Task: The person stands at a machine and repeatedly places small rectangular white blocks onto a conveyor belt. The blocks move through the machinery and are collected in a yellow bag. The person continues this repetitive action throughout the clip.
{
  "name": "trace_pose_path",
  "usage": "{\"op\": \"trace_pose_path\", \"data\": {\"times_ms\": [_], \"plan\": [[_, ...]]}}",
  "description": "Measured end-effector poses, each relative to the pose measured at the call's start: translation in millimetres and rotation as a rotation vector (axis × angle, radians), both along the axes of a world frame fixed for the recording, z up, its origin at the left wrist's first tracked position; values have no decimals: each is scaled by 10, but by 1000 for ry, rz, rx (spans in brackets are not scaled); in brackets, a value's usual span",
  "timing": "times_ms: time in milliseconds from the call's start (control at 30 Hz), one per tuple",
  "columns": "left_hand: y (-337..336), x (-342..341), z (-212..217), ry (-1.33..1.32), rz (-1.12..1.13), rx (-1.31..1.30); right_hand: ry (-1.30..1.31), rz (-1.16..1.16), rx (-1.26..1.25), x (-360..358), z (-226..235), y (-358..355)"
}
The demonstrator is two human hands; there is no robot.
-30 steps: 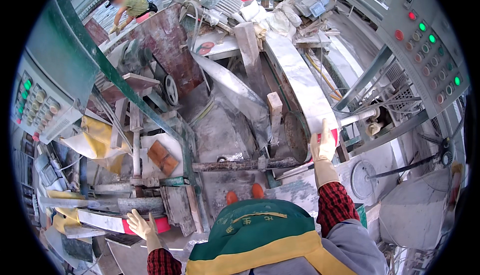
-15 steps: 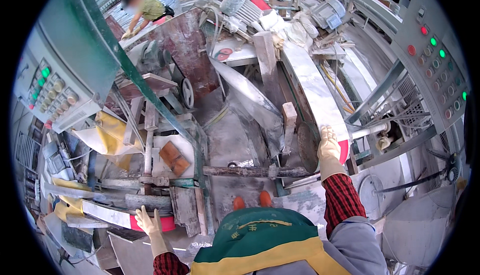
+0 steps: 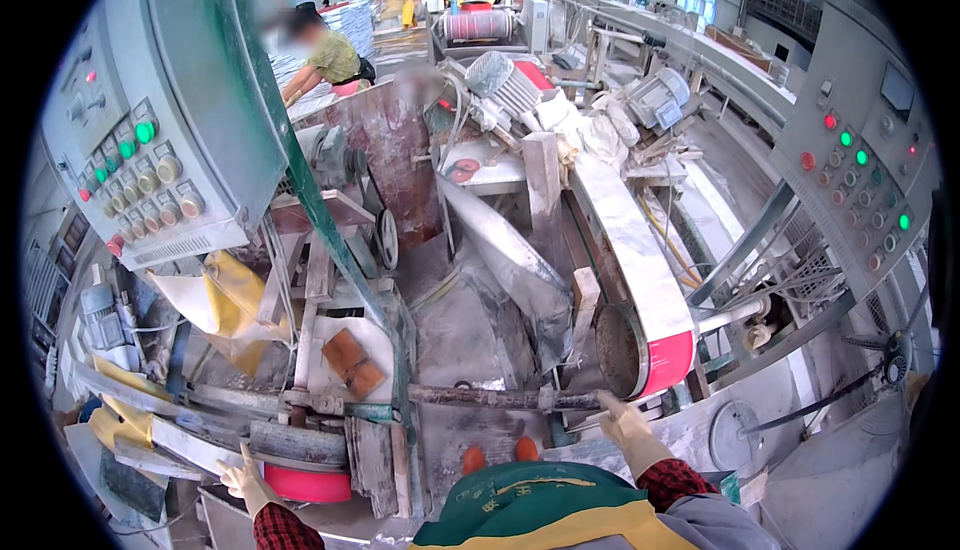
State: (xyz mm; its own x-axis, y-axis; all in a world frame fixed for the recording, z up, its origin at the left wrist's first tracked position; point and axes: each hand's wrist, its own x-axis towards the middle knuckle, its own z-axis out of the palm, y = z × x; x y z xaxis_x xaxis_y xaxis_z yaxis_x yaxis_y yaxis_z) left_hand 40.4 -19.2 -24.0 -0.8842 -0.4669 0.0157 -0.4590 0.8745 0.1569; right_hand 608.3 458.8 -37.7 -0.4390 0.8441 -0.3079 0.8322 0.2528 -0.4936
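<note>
My left hand (image 3: 245, 477), in a cream glove with fingers stretched apart, is at the left conveyor belt, by the line where a white strip (image 3: 192, 447) meets a red belt end (image 3: 305, 483). It holds nothing. My right hand (image 3: 628, 430), also gloved, is low and to the right of centre, below the red end (image 3: 668, 362) of the right belt (image 3: 625, 250). Its fingers reach forward near a crusted horizontal bar (image 3: 500, 397), with nothing visible in them; whether they touch the bar I cannot tell. The belt wraps round a roller (image 3: 622, 352).
Control panels with lit buttons flank me: a grey-green cabinet (image 3: 150, 150) left, another panel (image 3: 865, 160) right. A green post (image 3: 330, 215) slants past the left one. Brown blocks (image 3: 353, 363), motors (image 3: 657, 98) and a fan (image 3: 895, 358) stand around. A person (image 3: 335, 55) works at the far left.
My right hand has come off the right belt's white top and dropped nearer to me and leftward. The left hand has shifted left along its belt. The view has tilted up.
</note>
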Motion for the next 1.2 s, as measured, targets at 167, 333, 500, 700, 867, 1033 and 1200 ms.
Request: {"op": "trace_pose_path", "data": {"times_ms": [167,333,500,700,867,1033,1200], "plan": [[635,345,119,104,-49,247,-299,-71,-248,1264,-1789,4],[573,568,66,277,-119,198,-301,-99,-359,1043,-1479,28],[620,735,43,282,-138,274,-252,100,-305,424,-1897,185],[726,1407,-233,324,-254,177,72,297,-353,-431,-2019,109],[1616,1918,-271,334,-357,1051,313,216,-573,-682,-2059,64],[2495,2377,-364,-24,-1017,1143,642,-59,-1142,-1669,-463,-364],[3144,2807,309,-194,-1657,950,952,-127,-1043,-1930,213,-593]]}}
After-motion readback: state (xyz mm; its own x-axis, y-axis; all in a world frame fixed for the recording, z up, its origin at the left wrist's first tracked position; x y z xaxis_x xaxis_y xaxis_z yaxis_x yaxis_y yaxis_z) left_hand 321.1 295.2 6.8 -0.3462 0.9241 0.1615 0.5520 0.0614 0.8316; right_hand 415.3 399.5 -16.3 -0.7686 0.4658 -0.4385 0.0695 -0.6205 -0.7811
